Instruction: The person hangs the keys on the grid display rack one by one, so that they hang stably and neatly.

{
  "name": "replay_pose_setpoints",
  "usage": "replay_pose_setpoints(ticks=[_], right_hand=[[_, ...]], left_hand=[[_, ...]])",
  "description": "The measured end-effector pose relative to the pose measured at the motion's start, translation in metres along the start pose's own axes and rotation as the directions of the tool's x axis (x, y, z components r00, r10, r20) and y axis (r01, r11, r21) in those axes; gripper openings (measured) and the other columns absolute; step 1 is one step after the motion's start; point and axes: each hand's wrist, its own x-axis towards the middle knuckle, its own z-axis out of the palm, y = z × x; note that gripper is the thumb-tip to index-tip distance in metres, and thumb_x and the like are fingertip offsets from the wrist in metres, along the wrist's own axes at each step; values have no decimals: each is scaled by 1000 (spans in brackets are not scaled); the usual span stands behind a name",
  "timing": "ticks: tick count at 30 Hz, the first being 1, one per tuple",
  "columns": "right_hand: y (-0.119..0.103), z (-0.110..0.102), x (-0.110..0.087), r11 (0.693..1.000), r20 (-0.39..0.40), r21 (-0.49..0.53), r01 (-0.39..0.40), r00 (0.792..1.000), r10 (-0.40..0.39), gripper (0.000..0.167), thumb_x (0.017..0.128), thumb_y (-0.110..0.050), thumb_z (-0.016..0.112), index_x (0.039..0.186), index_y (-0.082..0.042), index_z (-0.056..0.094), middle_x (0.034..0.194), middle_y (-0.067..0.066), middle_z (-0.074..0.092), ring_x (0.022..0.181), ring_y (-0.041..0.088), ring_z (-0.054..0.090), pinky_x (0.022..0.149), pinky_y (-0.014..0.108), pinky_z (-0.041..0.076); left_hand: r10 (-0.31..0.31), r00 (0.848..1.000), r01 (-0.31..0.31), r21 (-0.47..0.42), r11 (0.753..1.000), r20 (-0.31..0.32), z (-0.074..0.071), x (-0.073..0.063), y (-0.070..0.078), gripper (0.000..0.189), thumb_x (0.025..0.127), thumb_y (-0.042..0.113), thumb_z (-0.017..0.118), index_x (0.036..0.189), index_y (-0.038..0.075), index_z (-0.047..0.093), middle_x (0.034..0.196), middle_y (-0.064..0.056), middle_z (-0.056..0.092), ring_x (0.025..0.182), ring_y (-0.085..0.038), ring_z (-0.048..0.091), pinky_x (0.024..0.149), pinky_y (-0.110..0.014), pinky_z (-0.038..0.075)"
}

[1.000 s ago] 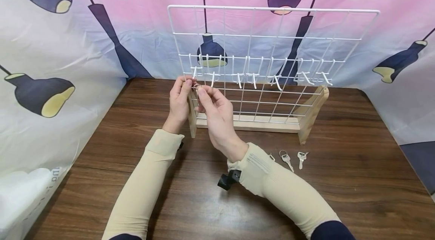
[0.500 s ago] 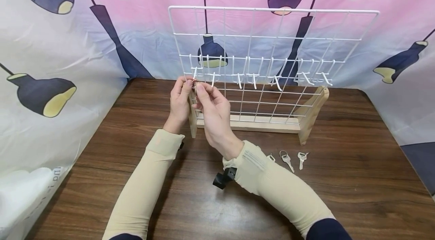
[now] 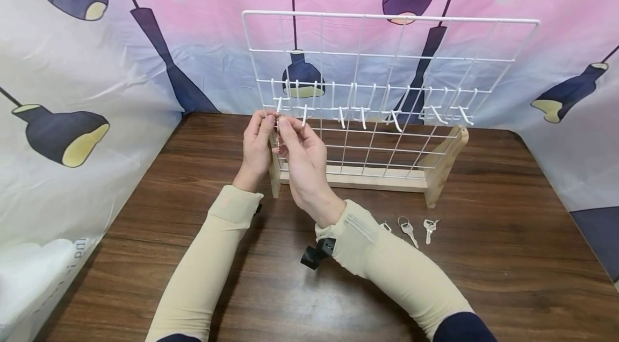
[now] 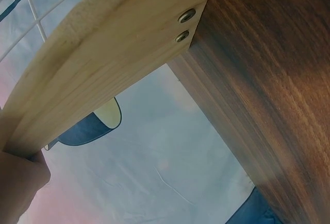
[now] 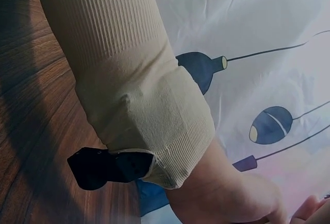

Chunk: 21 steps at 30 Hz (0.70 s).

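Under the leftmost white hook (image 3: 279,105) of the wire grid rack (image 3: 387,18), both hands meet at a small metal key (image 3: 278,140), seen nearly edge-on. My right hand (image 3: 307,162) pinches it between thumb and fingers. My left hand (image 3: 256,143) pinches the ring at its top end, thumb against curled fingers; the fingertips partly hide it. In the left wrist view, a bit of the left hand (image 4: 20,185) shows by the rack's wooden leg (image 4: 103,49). The right wrist view has the right hand (image 5: 227,188) with its fingertips cut off.
Two keys, one with a ring (image 3: 407,230) and another (image 3: 429,230), lie on the dark wooden table (image 3: 508,266). A further small metal piece (image 3: 385,226) is partly behind the right sleeve. Several more white hooks (image 3: 364,116) hang along the grid.
My right hand has moved slightly left, towards my left hand, and the ring seen earlier between the hands is now mostly covered by fingertips. My left hand has hardly moved.
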Motion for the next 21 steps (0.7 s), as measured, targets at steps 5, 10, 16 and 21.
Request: replay_pose_setpoints(ticks=[5,10,16,21], right_hand=[[0,0,1,1000,-4,-4,-5,1000,5,11,98,-8,58,103,-1,64,89,2,58,81,10,53,63,19,50],[0,-1,2,1000,-6,0,-13,1000,13,10,98,-8,58,103,-2,64,89,2,58,81,9,52,62,19,49],[1,0,3,1000,-10,14,-25,1000,25,7,98,-8,58,101,-5,64,90,2,57,80,9,52,61,18,48],[1,0,3,999,-20,15,-39,999,39,7,98,-8,58,102,-6,63,91,1,58,81,9,51,60,18,48]], left_hand=[[17,1000,-17,19,1000,6,-1,0,-1,20,100,8,45,101,-8,56,94,8,61,94,-10,54,87,-25,42],[18,1000,-18,14,1000,11,0,0,-1,24,101,7,44,104,-17,51,94,8,61,94,-10,54,86,-26,42],[15,1000,-15,9,1000,10,0,0,0,21,101,6,43,103,-12,54,93,7,60,92,-10,54,85,-27,43],[18,1000,-18,3,1000,12,0,0,0,18,101,6,43,101,-5,57,92,8,61,89,-9,55,83,-29,44]])
